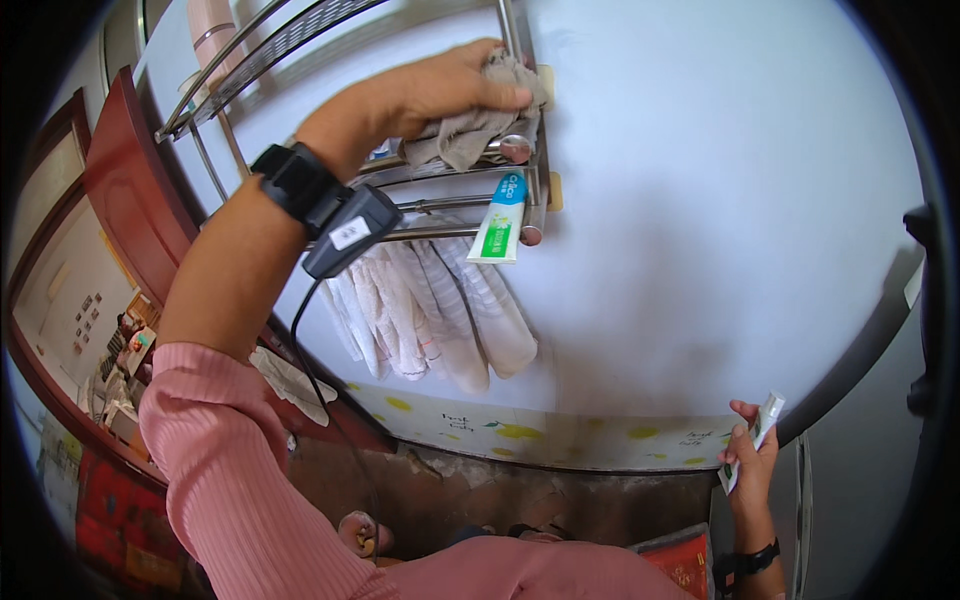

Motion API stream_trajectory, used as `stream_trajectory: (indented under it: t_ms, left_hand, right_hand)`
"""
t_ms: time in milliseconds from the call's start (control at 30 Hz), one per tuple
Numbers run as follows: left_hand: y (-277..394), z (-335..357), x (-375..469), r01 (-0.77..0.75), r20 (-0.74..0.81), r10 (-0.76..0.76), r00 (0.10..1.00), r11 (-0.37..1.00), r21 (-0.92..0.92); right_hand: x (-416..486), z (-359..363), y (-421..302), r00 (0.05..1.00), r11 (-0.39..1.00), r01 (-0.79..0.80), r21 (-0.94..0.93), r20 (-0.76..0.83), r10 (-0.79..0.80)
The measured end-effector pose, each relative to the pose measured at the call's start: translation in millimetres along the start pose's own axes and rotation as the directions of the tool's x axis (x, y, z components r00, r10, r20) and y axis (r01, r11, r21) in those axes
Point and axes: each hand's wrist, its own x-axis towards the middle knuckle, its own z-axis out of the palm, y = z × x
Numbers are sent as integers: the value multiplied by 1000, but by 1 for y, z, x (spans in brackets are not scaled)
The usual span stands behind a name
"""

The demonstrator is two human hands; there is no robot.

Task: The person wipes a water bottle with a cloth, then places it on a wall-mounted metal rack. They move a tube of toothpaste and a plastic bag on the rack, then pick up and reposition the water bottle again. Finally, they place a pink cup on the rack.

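My left hand (480,86) grips a crumpled grey-brown cloth (469,135) and presses it on the right end of a metal wall rack (397,235). Just below the cloth, a blue, white and green tube (500,221) leans on the rack's end bars, its flat end pointing down. My right hand (752,454), low at the right, is closed around a white tube (766,424) with its cap upward. White towels (420,307) hang from the lower bars, below my left forearm.
An upper rack shelf (285,45) holds a pink bottle (214,37) at the upper left. A red-brown door (139,180) stands at the left. A grey cabinet-like surface (847,420) is at the right. A black cable (319,405) runs down from the device on my left wrist.
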Motion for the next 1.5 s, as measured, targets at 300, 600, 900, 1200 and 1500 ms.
stream_trajectory:
  t_ms: [300,600,900,1200,1500]
  left_hand:
    - [8,-38,-21,-2,348,-76,934,976,218]
    - [-44,11,-23,-133,-195,78,978,948,-290]
    - [-39,6,-15,-143,-234,59,970,920,-364]
    - [-16,-7,15,-340,-378,168,911,823,-455]
    - [-12,-14,32,-284,-369,115,922,848,-447]
  right_hand:
    - [3,1,7,1000,1000,8,26,16,-8]
    - [54,177,2,870,973,-80,217,492,-39]
    - [81,308,-29,796,781,-392,487,604,23]
    - [94,323,-63,835,822,-250,511,543,-84]
    - [107,328,-65,854,811,-183,556,498,-149]
